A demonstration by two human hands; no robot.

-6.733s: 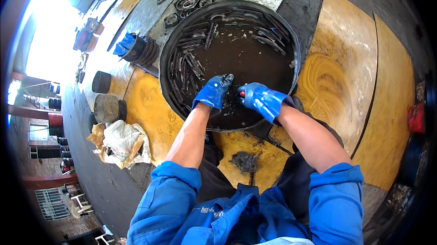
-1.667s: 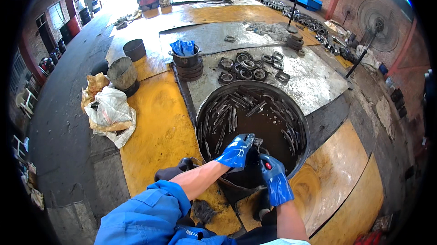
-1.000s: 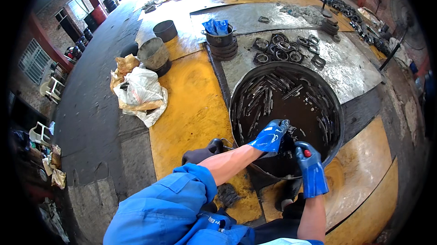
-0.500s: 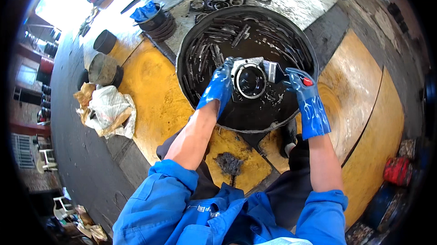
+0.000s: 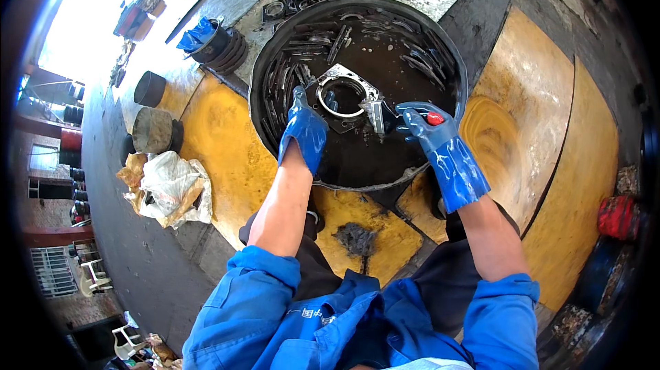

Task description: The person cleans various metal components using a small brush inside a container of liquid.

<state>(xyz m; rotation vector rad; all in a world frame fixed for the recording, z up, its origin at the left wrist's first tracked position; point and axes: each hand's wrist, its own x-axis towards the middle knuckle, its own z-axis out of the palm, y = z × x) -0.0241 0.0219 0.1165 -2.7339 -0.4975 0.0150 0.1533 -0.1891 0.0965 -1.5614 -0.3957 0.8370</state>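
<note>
Blue-gloved left hand [image 5: 302, 128] is closed on a square grey metal plate [image 5: 337, 75] with a round opening, above a round black tub [image 5: 462, 84]. Blue-gloved right hand [image 5: 432, 129], fingers half-curled, holds a red-handled flat tool [image 5: 376, 115] at the plate's right corner.

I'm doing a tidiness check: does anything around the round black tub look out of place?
A fuzzy dark-grey clump lies on the yellow floor sheet at the near side of the round black tub: shapeless, perhaps stray waste.
</note>
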